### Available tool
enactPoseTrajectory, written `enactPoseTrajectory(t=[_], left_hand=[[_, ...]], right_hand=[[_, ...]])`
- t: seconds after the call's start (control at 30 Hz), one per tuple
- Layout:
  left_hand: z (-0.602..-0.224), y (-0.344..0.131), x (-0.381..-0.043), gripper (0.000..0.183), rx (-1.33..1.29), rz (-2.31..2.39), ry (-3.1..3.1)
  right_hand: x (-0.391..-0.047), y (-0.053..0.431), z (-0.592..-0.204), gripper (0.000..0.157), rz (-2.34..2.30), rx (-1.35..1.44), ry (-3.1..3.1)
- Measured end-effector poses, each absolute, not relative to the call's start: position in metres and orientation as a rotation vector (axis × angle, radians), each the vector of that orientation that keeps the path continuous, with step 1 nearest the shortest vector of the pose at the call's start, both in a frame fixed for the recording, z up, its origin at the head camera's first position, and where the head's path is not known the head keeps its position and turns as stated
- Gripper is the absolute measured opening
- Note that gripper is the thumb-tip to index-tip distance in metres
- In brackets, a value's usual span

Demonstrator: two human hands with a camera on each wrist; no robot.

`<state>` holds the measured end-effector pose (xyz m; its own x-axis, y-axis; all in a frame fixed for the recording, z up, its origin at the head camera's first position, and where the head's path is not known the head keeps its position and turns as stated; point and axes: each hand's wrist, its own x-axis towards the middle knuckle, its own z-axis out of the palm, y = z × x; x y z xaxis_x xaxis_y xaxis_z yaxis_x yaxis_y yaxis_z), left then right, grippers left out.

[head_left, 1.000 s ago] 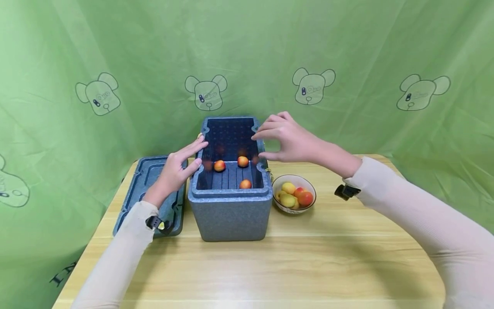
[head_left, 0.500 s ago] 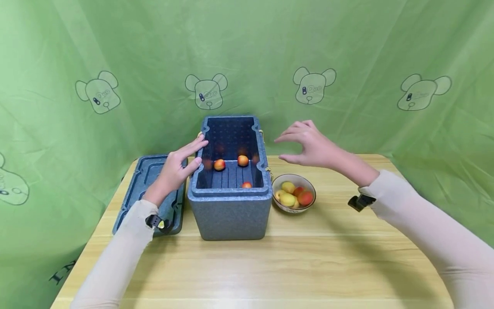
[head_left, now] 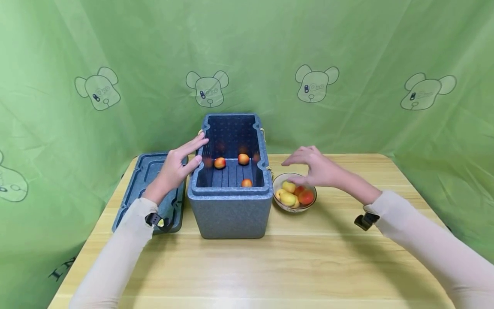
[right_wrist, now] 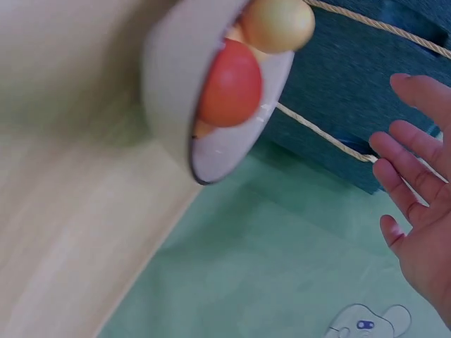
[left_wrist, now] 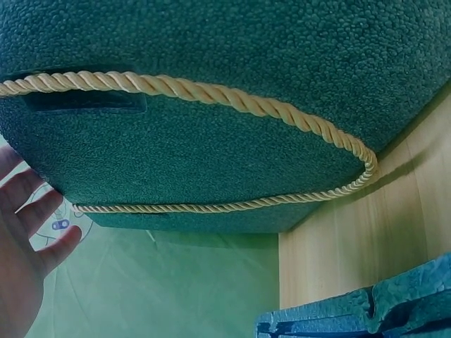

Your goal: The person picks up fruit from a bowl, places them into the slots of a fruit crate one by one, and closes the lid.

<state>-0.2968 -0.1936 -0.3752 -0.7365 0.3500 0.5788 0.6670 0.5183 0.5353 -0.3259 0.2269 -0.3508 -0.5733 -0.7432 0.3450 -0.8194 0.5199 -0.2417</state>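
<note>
A grey-blue foam box [head_left: 231, 216] stands lidless at the table's middle, with several ridges along its floor. Three orange-red, peach-like fruits lie inside: one at left [head_left: 219, 163], one at right [head_left: 243, 159], one near the front [head_left: 246, 183]. My left hand [head_left: 175, 167] rests on the box's left rim, fingers extended. Right of the box is a pale bowl [head_left: 287, 209] of yellow fruit [head_left: 287, 198] and red fruit [head_left: 306, 197]. Over its back edge hovers my right hand [head_left: 318, 167], thumb and fingers spread. Nothing is between them in the right wrist view.
The box's lid [head_left: 148, 171] lies flat on the wooden table [head_left: 231, 274], left of the box. Twisted rope [left_wrist: 268, 105] loops hang on the box's sides. A green curtain [head_left: 254, 38] with printed bear heads hangs behind.
My right hand has moved from the box's right rim rightward, then down to the bowl. The left hand stays on the left rim. The three fruits inside remain in place.
</note>
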Motion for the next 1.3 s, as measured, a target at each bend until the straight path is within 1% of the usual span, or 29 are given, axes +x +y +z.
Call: enactPoseTrajectory(t=[0.27,0.5,1.0,1.3], left_hand=[[-0.376,-0.194,-0.297,0.050,-0.837,-1.099,-2.361],[-0.377,-0.192,-0.297,0.049,-0.834,-1.103,-2.371],[-0.378,-0.193,-0.296,0.050,-0.819,-1.102,-2.372],[-0.378,-0.194,-0.298,0.048,-0.826,-1.106,-2.359]], right_hand=[[-0.317,0.228,-0.371,0.039,0.524,1.377,-2.682],[-0.313,0.230,-0.387,0.041,0.450,1.440,-2.664],[-0.314,0.225,-0.395,0.035,0.397,1.439,-2.657],[-0.316,0.225,-0.398,0.034,0.366,1.453,-2.625]])
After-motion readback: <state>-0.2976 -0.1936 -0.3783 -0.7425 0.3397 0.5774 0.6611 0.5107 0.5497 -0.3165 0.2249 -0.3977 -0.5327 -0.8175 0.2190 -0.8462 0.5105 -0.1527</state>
